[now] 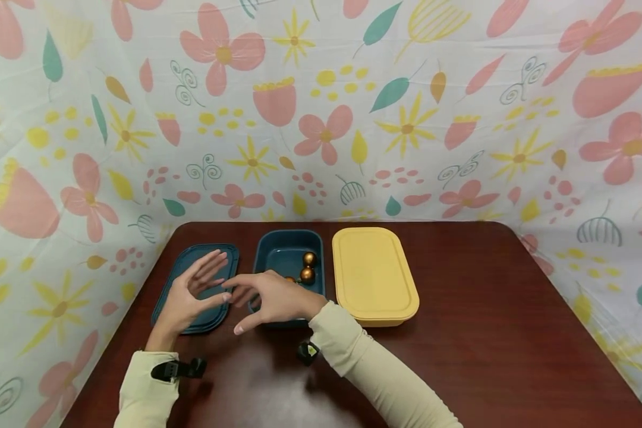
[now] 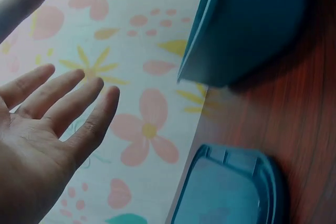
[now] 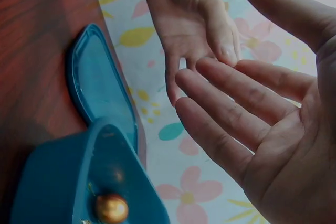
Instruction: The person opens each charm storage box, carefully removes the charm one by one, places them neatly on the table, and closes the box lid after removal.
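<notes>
My left hand (image 1: 186,300) hovers above the blue lid (image 1: 195,324), palm turned inward and fingers spread, with nothing in it. Across from it, my right hand (image 1: 278,297) hangs over the near left part of the blue container (image 1: 289,235), fingers loosely bent and holding nothing. In the head view the fingertips of the two hands come close to each other. Inside the container lie several shiny copper-coloured balls (image 1: 307,274); the right hand hides part of them. The right wrist view shows one ball (image 3: 111,208) near the container's corner.
A yellow container with its lid on (image 1: 374,273) stands right of the blue one. All of these sit on a dark red-brown table (image 1: 476,333). Behind the table and at its sides hangs a flower-patterned cloth (image 1: 326,172).
</notes>
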The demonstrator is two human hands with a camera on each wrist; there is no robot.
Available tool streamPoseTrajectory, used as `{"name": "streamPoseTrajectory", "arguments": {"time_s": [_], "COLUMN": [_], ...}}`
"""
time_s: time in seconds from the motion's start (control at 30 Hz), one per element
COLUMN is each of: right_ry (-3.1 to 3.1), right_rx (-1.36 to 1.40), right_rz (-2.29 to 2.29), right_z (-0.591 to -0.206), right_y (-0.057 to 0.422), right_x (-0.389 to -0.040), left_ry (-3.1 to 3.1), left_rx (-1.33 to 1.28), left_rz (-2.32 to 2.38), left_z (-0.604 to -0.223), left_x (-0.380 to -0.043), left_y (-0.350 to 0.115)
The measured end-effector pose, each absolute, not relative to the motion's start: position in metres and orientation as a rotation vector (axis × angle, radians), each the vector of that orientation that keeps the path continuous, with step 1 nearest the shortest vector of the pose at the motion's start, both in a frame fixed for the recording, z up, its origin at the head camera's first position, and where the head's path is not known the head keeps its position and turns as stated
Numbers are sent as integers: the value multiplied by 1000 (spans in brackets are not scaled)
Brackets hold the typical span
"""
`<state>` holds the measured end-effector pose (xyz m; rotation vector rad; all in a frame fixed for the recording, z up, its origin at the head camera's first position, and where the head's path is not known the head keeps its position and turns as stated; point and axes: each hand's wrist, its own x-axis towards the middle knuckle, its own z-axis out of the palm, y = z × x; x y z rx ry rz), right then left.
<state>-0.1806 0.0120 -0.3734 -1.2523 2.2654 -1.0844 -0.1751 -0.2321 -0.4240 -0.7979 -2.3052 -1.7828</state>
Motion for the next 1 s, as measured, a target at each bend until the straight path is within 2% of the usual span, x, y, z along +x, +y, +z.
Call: {"name": "streamPoseTrajectory", "arguments": {"time_s": [0.47,1.0], "right_ry": [2352,2548], "right_rx": [-1282,-1384], "right_rz": [-1141,-1278], "right_z": [-362,-359], "right_y": [52,115], "right_x": [-177,-174], "left_ry": [-2290,-2328], "left_rx": [-878,-881], "left_rz": [-1681,-1649], "left_z": [-420,-419], "left_x": [-169,-160], "left_y": [-205,-136]}}
